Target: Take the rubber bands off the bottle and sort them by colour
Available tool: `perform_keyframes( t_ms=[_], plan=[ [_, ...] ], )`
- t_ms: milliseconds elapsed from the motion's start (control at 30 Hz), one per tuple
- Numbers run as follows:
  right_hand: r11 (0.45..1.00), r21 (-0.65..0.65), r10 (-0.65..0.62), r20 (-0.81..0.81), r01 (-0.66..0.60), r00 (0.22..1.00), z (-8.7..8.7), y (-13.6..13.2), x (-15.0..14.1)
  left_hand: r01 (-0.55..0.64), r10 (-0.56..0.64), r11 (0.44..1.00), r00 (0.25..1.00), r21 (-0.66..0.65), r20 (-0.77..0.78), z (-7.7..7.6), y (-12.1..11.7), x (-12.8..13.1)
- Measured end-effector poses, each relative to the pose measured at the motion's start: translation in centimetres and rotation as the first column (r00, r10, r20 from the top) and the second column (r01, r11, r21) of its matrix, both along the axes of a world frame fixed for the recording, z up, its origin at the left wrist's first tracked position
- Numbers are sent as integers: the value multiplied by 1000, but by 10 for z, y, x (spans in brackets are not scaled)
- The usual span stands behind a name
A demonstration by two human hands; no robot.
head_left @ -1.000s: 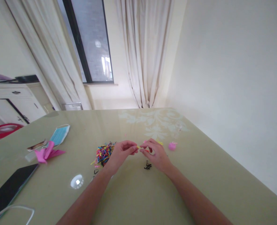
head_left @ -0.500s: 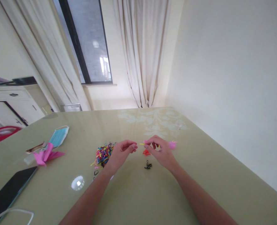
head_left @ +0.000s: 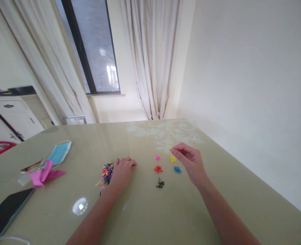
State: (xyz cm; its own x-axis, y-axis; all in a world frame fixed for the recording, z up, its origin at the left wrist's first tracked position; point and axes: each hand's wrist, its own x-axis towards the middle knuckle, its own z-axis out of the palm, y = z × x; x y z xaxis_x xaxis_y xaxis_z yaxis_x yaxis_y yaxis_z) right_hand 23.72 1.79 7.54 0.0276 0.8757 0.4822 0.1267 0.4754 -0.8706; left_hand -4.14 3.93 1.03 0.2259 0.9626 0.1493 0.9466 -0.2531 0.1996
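My right hand point(head_left: 188, 160) pinches a small yellow rubber band point(head_left: 169, 147) between thumb and forefinger, just above a little heap of yellow bands point(head_left: 173, 159). My left hand point(head_left: 122, 172) rests palm down against the right side of a mixed pile of coloured rubber bands point(head_left: 107, 173), covering part of it. Its fingers lie loosely extended, tips partly hidden. Between the hands are small groups of pink bands point(head_left: 157, 157), red bands point(head_left: 158, 169) and black bands point(head_left: 160, 183). Blue bands point(head_left: 177, 169) lie beside my right wrist.
On the left of the table point(head_left: 140, 217) are a blue face mask point(head_left: 60, 153), a pink folded paper shape point(head_left: 46, 175), a dark phone-like slab point(head_left: 9, 211) and a white cable point(head_left: 10, 239). A shiny round clear object point(head_left: 80, 206) sits nearer. A wall point(head_left: 254, 85) borders the right side.
My hands have moved apart. The right one went right with the yellow band, uncovering the yellow and blue groups; the left one dropped to the mixed pile. The view shifted slightly.
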Motion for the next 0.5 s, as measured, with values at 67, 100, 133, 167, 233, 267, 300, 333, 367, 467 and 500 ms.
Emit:
perform_keyframes(
  t_ms=[67,100,133,167,233,267,300,333,367,467,500],
  plan=[
    [1000,0,-13,12,13,1000,0,1,2,2,-2,1000,1000,14,-15,-1,0,0],
    [1000,0,-26,26,26,999,0,3,4,5,-4,1000,1000,30,-21,-2,0,0],
    [999,2,-45,47,45,998,0,5,7,6,-5,999,1000,50,-23,-2,-1,1],
    [998,5,-69,79,69,994,-2,8,11,7,-6,997,1000,71,-16,-2,-1,1],
    [990,28,-143,194,141,970,-7,17,20,1,-5,994,999,109,44,-2,-1,3],
    [981,51,-192,280,186,941,-11,22,25,-5,-8,992,994,125,105,-2,0,4],
    [968,80,-249,382,237,890,-16,27,29,-7,-19,991,982,135,187,-2,1,5],
    [954,98,-293,498,283,816,-21,32,32,-5,-36,990,959,143,283,-1,2,6],
    [937,109,-329,600,333,729,-27,36,34,0,-58,989,922,149,382,-1,2,8],
    [915,141,-327,807,377,492,-43,44,34,32,-113,990,775,139,621,-3,4,14],
    [917,147,-312,843,371,439,-47,45,33,48,-119,991,729,123,674,-3,4,16]
  ],
)
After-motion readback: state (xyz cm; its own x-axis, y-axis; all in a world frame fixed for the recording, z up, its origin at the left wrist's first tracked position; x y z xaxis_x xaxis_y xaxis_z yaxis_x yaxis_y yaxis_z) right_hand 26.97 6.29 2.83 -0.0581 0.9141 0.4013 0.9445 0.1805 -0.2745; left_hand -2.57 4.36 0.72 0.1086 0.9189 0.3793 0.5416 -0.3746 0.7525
